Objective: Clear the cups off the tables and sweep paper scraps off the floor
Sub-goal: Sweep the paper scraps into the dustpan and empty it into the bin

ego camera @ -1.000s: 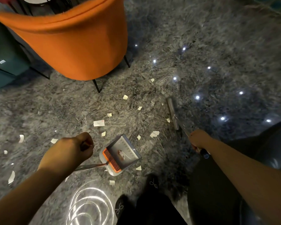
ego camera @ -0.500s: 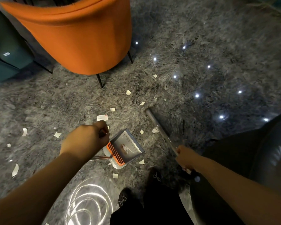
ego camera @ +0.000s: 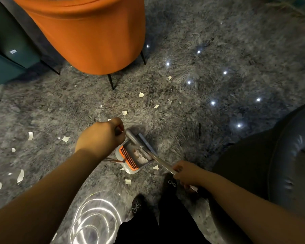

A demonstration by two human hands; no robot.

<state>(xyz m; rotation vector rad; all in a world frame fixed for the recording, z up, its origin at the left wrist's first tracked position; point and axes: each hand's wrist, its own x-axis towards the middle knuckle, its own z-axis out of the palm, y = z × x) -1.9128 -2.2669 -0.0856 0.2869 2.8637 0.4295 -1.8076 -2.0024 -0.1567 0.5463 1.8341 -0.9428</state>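
The left hand (ego camera: 102,138) grasped the dustpan (ego camera: 136,155) handle; the right hand (ego camera: 187,173) gripped the broom's (ego camera: 139,144) metal pole. Torn scraps (ego camera: 65,139) dotted the glossy floor (ego camera: 183,41).

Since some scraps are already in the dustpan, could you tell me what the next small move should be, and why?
Probably lift the broom out of the dustpan and reach for the scrap near its lip. The right hand holds the broom handle with the head across the pan, where white scraps already lie, while the left hand steadies the pan's handle. More scraps lie farther off.
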